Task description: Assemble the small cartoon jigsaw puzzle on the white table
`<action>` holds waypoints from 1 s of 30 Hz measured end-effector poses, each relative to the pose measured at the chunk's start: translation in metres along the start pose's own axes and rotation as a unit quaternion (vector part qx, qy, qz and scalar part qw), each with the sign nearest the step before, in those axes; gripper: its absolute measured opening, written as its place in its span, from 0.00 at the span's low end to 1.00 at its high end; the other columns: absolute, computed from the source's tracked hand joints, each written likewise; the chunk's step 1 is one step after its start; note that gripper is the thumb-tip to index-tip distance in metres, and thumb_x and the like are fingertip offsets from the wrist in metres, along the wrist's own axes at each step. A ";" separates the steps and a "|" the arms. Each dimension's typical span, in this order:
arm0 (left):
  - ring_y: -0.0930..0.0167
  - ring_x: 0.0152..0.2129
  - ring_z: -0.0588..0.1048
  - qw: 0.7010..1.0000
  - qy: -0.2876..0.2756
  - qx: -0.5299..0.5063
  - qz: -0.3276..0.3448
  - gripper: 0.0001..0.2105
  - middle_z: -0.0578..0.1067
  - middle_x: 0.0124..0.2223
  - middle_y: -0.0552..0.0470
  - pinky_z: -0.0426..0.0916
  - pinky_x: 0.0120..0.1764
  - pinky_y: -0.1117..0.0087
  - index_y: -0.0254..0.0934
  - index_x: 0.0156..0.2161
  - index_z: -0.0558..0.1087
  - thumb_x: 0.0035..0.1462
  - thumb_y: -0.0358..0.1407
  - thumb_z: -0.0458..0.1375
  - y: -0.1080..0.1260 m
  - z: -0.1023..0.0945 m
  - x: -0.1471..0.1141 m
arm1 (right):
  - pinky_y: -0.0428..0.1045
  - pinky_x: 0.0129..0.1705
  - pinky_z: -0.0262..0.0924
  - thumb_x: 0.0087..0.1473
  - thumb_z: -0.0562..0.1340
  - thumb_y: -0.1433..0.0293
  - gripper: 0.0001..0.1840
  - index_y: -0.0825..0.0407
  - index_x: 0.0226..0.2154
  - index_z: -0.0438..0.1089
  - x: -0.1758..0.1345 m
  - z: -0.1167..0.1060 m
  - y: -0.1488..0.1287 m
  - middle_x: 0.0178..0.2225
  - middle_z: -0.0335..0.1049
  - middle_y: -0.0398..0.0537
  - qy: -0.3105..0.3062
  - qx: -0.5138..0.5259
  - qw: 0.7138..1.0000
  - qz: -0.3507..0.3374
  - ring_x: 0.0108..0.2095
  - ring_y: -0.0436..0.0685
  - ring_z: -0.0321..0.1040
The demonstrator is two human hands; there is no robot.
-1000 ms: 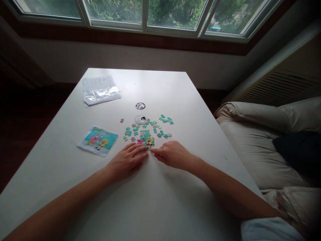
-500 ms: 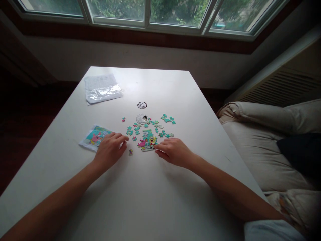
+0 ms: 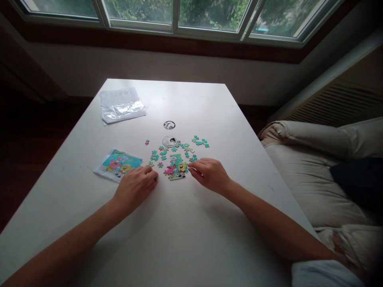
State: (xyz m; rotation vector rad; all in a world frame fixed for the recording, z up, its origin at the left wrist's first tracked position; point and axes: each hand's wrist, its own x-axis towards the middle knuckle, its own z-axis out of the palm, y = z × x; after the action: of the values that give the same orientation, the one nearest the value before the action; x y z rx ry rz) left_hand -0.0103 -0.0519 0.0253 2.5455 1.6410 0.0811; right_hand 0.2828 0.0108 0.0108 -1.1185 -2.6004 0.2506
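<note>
1. My left hand bunched at a jigsaw piece; pinched or pressed, can't tell;
2. my right hand narrow beside part-built jigsaw on table; likely steadying it; grip unclear;
3. cartoon packet face up, likely for reference.

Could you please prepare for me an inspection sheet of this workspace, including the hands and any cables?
Surface: white table, with a round opening and a ring-shaped cover.
Job's things: partly assembled SpongeBob jigsaw; loose pieces, mostly teal, beyond it and at both sides; SpongeBob picture at left, its near corner hidden.
Clutter: papers with clear plastic, far left.
Hands: left hand has fingertips at a small piece, grip unclear; right hand is at the jigsaw's right edge, contact unclear.
Cables: nothing seen.
Surroundings: window ahead, cream sofa at right.
</note>
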 end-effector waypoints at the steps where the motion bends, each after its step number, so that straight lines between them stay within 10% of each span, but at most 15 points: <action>1: 0.65 0.38 0.74 1.000 -0.002 -0.002 0.000 0.06 0.75 0.41 0.50 0.65 0.40 0.66 0.42 0.40 0.75 0.64 0.33 0.55 0.000 0.000 0.000 | 0.48 0.39 0.52 0.69 0.53 0.62 0.18 0.51 0.39 0.77 0.000 0.001 0.001 0.30 0.77 0.46 0.003 0.001 1.000 0.002 0.32 0.53 0.68; 30: 0.64 0.42 0.73 0.997 -0.009 -0.082 0.005 0.06 0.74 0.44 0.50 0.68 0.43 0.64 0.43 0.43 0.73 0.63 0.33 0.56 0.001 0.010 0.002 | 0.48 0.40 0.54 0.68 0.54 0.62 0.17 0.50 0.39 0.76 0.001 0.009 0.001 0.32 0.76 0.47 -0.024 0.005 1.000 -0.003 0.35 0.53 0.70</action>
State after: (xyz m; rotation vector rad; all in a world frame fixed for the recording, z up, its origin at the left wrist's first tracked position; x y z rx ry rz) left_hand -0.0077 -0.0515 0.0158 2.4254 1.5477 0.1851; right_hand 0.2794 0.0120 0.0028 -1.1139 -2.6415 0.2912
